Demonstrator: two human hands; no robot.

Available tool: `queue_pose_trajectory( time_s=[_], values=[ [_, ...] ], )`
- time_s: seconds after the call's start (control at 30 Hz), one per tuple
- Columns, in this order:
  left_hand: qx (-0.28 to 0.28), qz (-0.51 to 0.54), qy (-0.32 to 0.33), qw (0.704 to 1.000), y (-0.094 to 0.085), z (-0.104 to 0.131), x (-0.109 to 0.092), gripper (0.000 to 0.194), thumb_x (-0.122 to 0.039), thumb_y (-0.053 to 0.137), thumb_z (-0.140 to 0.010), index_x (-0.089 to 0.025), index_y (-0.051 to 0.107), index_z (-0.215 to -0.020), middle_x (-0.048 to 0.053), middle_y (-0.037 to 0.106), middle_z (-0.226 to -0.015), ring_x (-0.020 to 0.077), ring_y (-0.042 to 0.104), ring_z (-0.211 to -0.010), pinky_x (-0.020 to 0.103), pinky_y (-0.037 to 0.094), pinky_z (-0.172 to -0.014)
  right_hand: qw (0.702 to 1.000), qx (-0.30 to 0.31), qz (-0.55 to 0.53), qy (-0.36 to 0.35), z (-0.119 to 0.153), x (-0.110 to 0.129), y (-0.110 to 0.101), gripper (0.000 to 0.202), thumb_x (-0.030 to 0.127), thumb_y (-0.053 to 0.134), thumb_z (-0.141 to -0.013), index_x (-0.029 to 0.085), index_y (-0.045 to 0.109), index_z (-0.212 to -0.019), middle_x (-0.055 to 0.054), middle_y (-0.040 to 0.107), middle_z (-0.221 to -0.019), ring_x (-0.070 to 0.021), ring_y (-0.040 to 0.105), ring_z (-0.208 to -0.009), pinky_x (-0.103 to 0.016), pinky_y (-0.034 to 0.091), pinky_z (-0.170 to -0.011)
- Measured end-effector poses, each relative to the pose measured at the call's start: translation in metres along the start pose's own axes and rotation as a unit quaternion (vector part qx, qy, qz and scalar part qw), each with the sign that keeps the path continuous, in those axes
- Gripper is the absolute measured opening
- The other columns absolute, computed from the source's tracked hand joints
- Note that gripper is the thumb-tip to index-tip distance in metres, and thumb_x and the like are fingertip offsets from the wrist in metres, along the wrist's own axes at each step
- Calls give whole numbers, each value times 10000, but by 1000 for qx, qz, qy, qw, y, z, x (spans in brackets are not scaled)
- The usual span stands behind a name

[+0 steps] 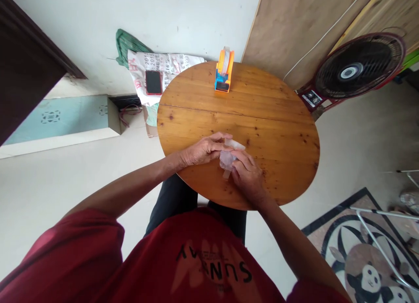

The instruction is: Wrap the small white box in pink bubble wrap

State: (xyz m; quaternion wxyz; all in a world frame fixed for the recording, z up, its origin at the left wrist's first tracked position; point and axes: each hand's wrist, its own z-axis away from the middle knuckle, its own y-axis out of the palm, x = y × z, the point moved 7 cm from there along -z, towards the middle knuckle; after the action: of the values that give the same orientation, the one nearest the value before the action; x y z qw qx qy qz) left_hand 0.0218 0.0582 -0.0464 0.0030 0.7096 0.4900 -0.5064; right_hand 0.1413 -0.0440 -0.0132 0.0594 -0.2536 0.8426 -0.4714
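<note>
Over the near half of the round wooden table, my left hand and my right hand meet around a small, crumpled, see-through whitish plastic piece. Its exact kind cannot be made out. My left fingers close on it from the left, while my right fingers pinch it from the right. A pale flat part sticks out beyond the fingers, and a clear strip hangs below toward me. Parts of the piece are hidden by my fingers.
An orange and blue tape dispenser stands at the table's far edge. Left of the table, a phone lies on a printed white sack. A fan stands at the right, and a metal rack at the lower right.
</note>
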Motion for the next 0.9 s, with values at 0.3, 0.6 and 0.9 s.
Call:
queue_pose_trajectory(
  time_s=[0.3,0.6,0.9],
  values=[
    [58,-182,99,977,2,1,-12,444,-323,561,-960,-246,570,-1397,135,461,-1555,330,387,-1466,555,388,-1158,999,-16,37,-30,0,4,-1,185,56,549,-898,222,631,-907,-94,730,-1200,-245,634,-1223,-376,546,-1011],
    [86,-104,117,984,8,-13,-18,319,-207,457,-967,-169,610,-1244,163,588,-1398,252,496,-1379,478,413,-1158,1000,9,-9,1,0,-3,3,185,104,503,-932,230,635,-902,-104,712,-1223,-254,622,-1231,-437,537,-1031],
    [4,5,32,999,7,-16,-14,237,-166,580,-867,-194,643,-1094,136,651,-1249,241,600,-1193,417,464,-1026,995,3,-93,24,2,-13,-2,179,102,502,-900,253,595,-874,-89,697,-1242,-245,612,-1251,-459,527,-1036]
  ],
)
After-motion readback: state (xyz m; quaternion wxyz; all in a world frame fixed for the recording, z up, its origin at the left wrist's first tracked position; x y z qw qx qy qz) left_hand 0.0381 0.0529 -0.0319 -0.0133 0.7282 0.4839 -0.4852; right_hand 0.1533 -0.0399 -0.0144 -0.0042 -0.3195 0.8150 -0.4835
